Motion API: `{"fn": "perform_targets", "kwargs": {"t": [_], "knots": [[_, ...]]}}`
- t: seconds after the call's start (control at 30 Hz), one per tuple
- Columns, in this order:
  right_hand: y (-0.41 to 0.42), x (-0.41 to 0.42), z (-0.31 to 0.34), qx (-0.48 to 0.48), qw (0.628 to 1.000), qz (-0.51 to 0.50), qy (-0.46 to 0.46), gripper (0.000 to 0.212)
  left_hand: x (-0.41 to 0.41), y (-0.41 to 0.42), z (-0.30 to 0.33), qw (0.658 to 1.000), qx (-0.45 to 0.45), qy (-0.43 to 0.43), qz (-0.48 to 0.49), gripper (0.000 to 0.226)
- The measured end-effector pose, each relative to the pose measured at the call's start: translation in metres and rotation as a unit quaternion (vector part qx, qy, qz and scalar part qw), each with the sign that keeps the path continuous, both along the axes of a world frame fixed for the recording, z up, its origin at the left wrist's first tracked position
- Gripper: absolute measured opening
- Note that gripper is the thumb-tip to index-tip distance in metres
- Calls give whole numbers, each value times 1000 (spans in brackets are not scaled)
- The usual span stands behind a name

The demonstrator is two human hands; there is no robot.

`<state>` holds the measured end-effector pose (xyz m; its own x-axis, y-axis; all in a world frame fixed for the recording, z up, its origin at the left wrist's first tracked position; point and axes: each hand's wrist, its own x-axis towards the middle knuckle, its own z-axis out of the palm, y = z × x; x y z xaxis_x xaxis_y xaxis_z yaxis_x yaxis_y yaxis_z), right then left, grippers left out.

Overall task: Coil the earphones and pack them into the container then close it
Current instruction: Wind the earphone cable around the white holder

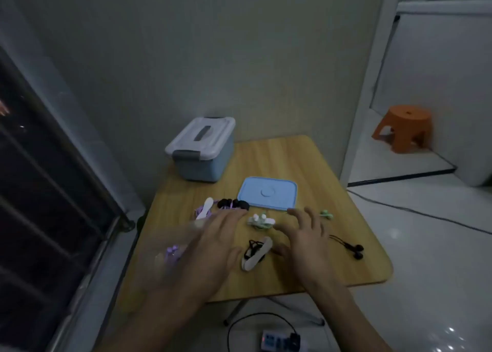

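Several earphone bundles lie on the wooden table [298,160]: a black pair coiled on a white holder [256,253], a white-green pair [261,221], loose black earbuds [355,250], a small green piece [326,213], a black-purple bundle with a white holder [226,205] and a purple pair [172,253]. A flat blue lid [267,193] lies behind them. A blue container with a white latched lid [201,149] stands at the back left. My left hand [215,245] hovers with fingers spread, blurred, near the black-purple bundle. My right hand [306,240] is spread just right of the coiled black pair. Neither holds anything.
A dark window frame [53,205] runs along the left. An orange stool [404,128] stands at the far right. A power strip with a black cable [279,339] lies on the floor under the table's front edge. A thin cable [426,213] crosses the white floor.
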<state>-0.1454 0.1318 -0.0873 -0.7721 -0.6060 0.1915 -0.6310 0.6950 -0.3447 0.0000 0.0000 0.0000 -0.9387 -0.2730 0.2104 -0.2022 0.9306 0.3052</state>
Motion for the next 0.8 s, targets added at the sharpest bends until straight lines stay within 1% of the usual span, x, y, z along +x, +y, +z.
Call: {"fn": "perform_targets", "kwargs": {"t": [0.03, 0.1, 0.17, 0.27, 0.33, 0.43, 0.53, 0.6, 0.7, 0.8], "knots": [[1, -1, -8, -2, 1000, -1, -16, 28, -7, 0, -5, 1000, -1, -26, -2, 67], [4, 1, -22, -19, 1000, -9, -17, 18, -18, 6, -10, 998, 8, -54, 6, 67], [5, 1, -35, -30, 999, -6, -27, 17, -35, 14, -13, 994, 26, -106, 16, 69], [0, -1, -37, -76, 997, -3, -4, 16, -58, 22, -28, 983, 28, -178, 24, 76], [-4, -2, -38, -82, 997, 5, 5, 14, -70, 23, -44, 977, 21, -210, 35, 83], [-9, -1, -41, -73, 997, 14, -17, 17, -81, 20, -61, 968, 12, -243, 66, 79], [-11, -3, -39, -63, 997, 19, -43, 22, -87, 18, -70, 967, 4, -239, 89, 70], [-12, -4, -36, -66, 997, 25, -44, 20, -88, 17, -72, 970, 8, -225, 92, 64], [-11, -5, -35, -74, 995, 27, -62, 17, -88, 19, -71, 972, 50, -207, 103, 59], [-9, -4, -28, -96, 990, 30, -99, 19, -86, 21, -64, 972, 102, -167, 130, 60]]}}
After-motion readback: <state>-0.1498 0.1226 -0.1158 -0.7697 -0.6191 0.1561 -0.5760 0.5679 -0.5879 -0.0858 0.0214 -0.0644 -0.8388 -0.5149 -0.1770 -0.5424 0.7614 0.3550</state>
